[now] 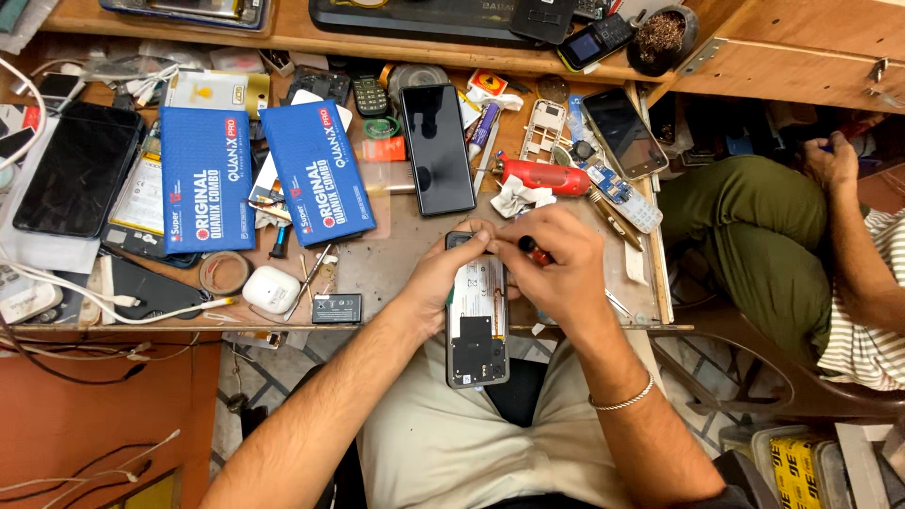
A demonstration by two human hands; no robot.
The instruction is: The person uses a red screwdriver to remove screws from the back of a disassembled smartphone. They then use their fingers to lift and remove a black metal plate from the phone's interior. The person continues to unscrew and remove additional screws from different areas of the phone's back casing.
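Note:
An opened phone with its back cover off lies lengthwise over the table's front edge and my lap, its inner boards showing. My left hand grips its upper left side, thumb near the top corner. My right hand is closed around a small screwdriver with a red and black handle, held over the phone's top end. A silver bracelet circles my right wrist.
On the wooden table lie two blue flat boxes, a black phone face up, a dark tablet, a red tool, a white earbud case and a small battery. Another person in green trousers sits at the right.

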